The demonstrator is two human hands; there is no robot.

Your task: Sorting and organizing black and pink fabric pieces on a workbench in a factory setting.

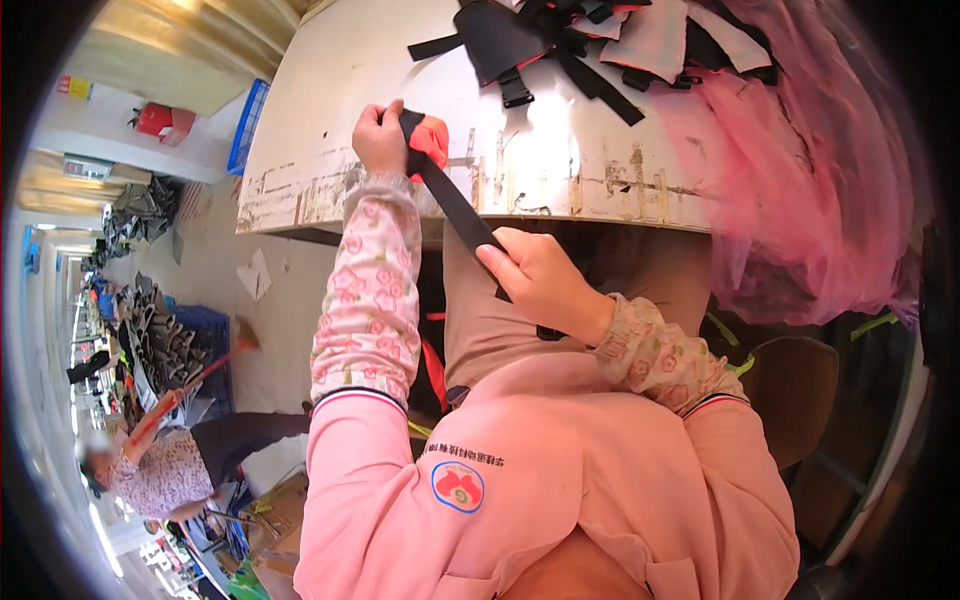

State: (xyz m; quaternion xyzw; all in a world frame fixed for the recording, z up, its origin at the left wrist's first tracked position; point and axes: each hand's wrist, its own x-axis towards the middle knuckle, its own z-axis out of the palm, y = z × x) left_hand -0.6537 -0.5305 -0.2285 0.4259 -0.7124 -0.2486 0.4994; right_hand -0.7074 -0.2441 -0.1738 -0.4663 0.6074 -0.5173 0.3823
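My left hand (381, 140) is closed around a small folded piece of orange and black fabric (430, 138) over the front part of the white table. From that piece a black webbing strap (455, 205) runs slantwise down toward me, past the table edge. My right hand (548, 280) pinches the strap above my lap, thumb on top. Between the two hands the strap looks stretched straight. The lower end of the strap is partly hidden by my right hand.
Black and grey strap pieces with buckles (500, 45) lie heaped at the table's far side. Pink sheer netting (800, 200) drapes over the right side. The white table's (330, 130) front edge is worn. At left, another person (165, 470) holds a long red handle near blue crates (205, 345).
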